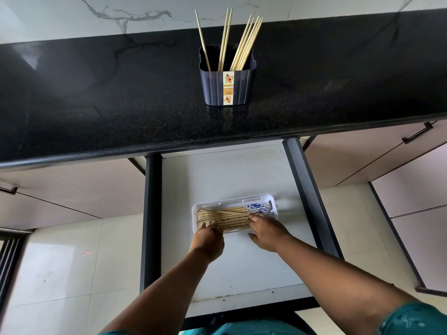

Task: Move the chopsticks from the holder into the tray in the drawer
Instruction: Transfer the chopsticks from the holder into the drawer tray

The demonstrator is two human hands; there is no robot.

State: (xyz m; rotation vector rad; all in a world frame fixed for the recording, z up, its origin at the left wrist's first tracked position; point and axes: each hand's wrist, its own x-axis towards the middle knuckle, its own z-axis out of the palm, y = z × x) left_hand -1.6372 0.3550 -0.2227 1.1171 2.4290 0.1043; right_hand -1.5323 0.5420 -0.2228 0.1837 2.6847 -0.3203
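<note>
1. The dark holder (227, 87) on the black bench (96, 112) carries a label strip reading "nayasa"; the smaller print below it we cannot read.
2. Several chopsticks (244, 44) stand in the holder.
3. Nearer us than the holder, the open drawer (217, 175) holds a white tray (263, 198) with more chopsticks (227, 217) lying flat.
4. Our left hand (209, 240) and right hand (266, 232) reach down apart, fingers spread, fingertips resting on the tray's chopsticks.

Chopsticks (223, 217) in tray (263, 197), in drawer (217, 175)
</note>
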